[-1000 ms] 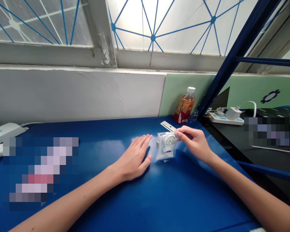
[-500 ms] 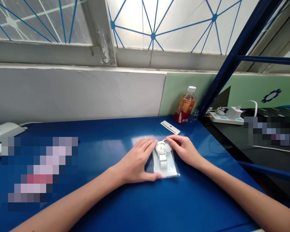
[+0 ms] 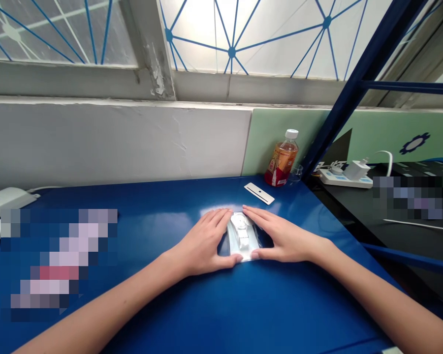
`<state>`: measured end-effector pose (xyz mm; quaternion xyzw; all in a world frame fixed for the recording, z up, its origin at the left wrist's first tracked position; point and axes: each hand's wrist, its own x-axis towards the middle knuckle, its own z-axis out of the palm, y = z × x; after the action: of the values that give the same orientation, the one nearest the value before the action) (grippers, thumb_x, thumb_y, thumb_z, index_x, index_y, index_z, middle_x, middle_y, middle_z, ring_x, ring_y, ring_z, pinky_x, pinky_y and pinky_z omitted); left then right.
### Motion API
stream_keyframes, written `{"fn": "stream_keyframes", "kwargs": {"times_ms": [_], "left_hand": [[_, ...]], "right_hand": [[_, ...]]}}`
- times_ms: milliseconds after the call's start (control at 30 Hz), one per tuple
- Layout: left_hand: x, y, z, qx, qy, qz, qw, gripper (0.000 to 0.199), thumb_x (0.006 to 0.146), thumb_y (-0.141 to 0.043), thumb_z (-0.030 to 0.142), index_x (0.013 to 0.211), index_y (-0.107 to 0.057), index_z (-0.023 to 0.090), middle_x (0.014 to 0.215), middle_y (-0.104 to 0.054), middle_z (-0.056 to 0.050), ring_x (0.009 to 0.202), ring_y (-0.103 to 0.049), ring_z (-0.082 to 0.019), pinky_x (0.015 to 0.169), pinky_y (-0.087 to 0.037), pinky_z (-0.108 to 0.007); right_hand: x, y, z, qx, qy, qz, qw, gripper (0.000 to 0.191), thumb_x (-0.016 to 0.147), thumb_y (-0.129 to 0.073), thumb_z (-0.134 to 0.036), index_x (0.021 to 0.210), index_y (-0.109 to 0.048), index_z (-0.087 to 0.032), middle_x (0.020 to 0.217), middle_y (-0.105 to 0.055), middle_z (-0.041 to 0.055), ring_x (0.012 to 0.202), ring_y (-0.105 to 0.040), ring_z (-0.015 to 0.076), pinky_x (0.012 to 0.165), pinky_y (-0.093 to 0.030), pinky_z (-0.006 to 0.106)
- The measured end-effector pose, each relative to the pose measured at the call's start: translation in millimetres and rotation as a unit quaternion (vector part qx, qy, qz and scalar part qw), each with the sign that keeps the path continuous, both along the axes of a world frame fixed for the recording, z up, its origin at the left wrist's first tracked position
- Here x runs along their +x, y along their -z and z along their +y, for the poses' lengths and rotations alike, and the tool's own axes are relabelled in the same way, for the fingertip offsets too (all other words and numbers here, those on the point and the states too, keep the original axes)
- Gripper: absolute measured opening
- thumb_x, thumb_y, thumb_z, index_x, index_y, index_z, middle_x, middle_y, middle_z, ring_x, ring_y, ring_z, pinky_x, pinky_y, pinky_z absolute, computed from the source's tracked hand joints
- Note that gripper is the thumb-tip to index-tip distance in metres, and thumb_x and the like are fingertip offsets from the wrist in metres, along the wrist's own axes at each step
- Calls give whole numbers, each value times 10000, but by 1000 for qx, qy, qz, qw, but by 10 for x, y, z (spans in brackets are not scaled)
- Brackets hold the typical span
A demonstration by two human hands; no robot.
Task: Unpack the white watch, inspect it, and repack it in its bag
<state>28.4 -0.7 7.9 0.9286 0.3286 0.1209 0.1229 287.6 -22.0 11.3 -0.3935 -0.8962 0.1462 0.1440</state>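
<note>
Clear plastic bag (image 3: 252, 242) with white watch (image 3: 242, 231), long axis near-to-far, lies between left hand (image 3: 203, 246) and right hand (image 3: 286, 238) — equally close, fingers spread open at its edges, pinching nothing!

Single close head-worn view, forward and down over the hands (image 3: 204, 242) and blue table (image 3: 221, 314) toward the wall (image 3: 107, 142).

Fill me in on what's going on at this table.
A person has both bare hands on a clear plastic bag with a white watch inside, lying on the blue table. The left hand and right hand frame its sides, fingers at the far end, thumbs at the near edge. Farther back are a white strip and a drink bottle.
</note>
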Motion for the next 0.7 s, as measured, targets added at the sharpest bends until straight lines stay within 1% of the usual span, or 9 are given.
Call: {"fn": "stream_keyframes", "kwargs": {"times_ms": [167,267,400,500,567,700], "left_hand": [[-36,-27,36,18,-21,46,999,906,864,-497,673,1511,-265,84,1553,-297,-216,1431,-290,-362,1138,-282,-481],[-61,-74,45,18,-5,67,998,888,891,-433,692,1525,-240,100,1564,-282,-201,1434,-289,-348,1135,-283,-452],[-113,-127,39,3,12,88,996,909,890,-456,682,1529,-217,83,1566,-273,-206,1433,-290,-350,1127,-295,-446],[-159,-97,26,5,10,74,997,900,886,-470,679,1538,-199,122,1568,-285,-183,1432,-296,-342,1127,-297,-456],[-182,-50,16,6,6,55,998,904,882,-483,677,1542,-186,136,1574,-276,-173,1440,-279,-334,1144,-274,-460],[-202,31,-4,2,-6,23,1000,927,879,-509,660,1553,-141,141,1607,-170,-164,1460,-226,-331,1168,-242,-466]], "right_hand": [[-22,54,32,0,17,5,1000,935,832,-616,-612,1533,-253,-112,1554,-313,215,1429,-316,345,1138,-336,516],[-31,74,38,2,21,9,1000,916,836,-609,-617,1532,-263,-134,1559,-309,201,1433,-305,345,1143,-325,525],[-54,84,27,-2,27,-5,1000,928,835,-593,-638,1533,-258,-127,1568,-291,196,1446,-275,345,1149,-311,525],[-81,92,11,4,23,-5,1000,939,833,-603,-629,1540,-235,-133,1578,-266,194,1452,-260,342,1154,-304,517],[-100,92,1,8,20,-4,1000,941,843,-602,-608,1548,-200,-130,1586,-234,203,1456,-248,343,1152,-303,523],[-127,66,-10,-8,29,-17,999,959,860,-580,-600,1550,-154,-88,1592,-185,227,1467,-207,348,1152,-297,528]]}}
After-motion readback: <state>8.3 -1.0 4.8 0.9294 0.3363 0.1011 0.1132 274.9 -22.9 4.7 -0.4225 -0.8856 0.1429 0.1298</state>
